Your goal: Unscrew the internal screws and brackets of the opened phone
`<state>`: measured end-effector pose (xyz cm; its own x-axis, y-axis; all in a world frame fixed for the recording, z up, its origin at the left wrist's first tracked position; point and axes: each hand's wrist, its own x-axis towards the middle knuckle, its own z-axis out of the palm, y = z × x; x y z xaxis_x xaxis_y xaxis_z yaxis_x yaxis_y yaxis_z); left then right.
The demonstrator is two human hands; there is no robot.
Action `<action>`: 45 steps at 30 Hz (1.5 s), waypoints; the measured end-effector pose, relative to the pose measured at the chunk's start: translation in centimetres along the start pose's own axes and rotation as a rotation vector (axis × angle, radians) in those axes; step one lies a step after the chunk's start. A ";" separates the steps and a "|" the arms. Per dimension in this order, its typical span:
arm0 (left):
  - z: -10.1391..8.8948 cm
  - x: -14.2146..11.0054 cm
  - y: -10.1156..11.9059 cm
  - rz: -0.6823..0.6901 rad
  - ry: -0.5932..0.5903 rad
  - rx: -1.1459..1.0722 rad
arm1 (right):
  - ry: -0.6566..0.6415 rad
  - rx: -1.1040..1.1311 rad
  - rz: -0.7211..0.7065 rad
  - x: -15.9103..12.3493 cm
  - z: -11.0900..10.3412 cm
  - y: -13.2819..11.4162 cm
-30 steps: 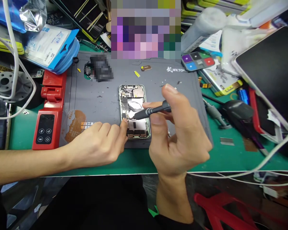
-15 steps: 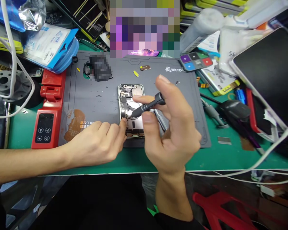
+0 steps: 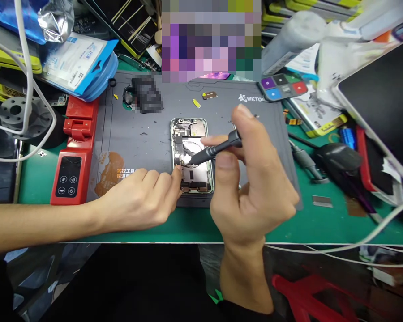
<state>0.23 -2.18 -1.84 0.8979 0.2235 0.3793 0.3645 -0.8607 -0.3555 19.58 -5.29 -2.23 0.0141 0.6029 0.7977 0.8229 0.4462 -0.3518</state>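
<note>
An opened phone (image 3: 199, 172) with its inner parts bare lies upright in line with me on the grey work mat (image 3: 147, 147). My left hand (image 3: 151, 192) is closed, its curled fingers at the phone's lower left edge and the index fingertip pressed there; the thumb is hidden. A dark screwdriver (image 3: 210, 153) is pinched in my right hand (image 3: 255, 179), slanting down to the left. Its tip is over the left-middle part of the phone, beside my left fingertip; whether it touches cannot be made out. One right finger reaches out past the screwdriver above the phone's right edge.
A red device with touch buttons (image 3: 69, 179) stands left of the mat. Small yellow strips (image 3: 196, 103) and a blurred black piece (image 3: 148, 95) lie at the back. On the right are a coloured-square case (image 3: 284, 87), a grey tool (image 3: 305, 161) and a large dark-screened tablet (image 3: 383, 89).
The view has shifted slightly. My right hand tilted half a second ago, showing a silvery tool behind its fingers, and is now turned back. The left hand stays at the phone's edge.
</note>
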 end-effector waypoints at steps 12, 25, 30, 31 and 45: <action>-0.1 0.0 -0.1 0.010 -0.001 -0.020 | 0.050 -0.052 -0.030 0.4 0.0 -0.3; 0.0 0.0 0.0 0.007 -0.004 -0.014 | 0.025 0.005 0.028 0.1 -0.3 -0.6; -0.2 0.1 -0.3 0.011 0.007 0.010 | 0.008 0.003 -0.003 0.1 0.0 -0.5; -0.2 0.1 -0.4 0.010 0.007 0.016 | -0.015 0.016 0.016 -0.1 0.1 -0.5; -0.5 0.3 -0.3 -0.048 0.034 -0.005 | 0.147 0.350 0.255 -1.0 -0.2 -0.7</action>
<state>0.25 -2.05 -1.23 0.8702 0.2492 0.4249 0.4059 -0.8516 -0.3319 19.11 -6.28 -2.67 0.2924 0.6337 0.7162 0.5416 0.5075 -0.6702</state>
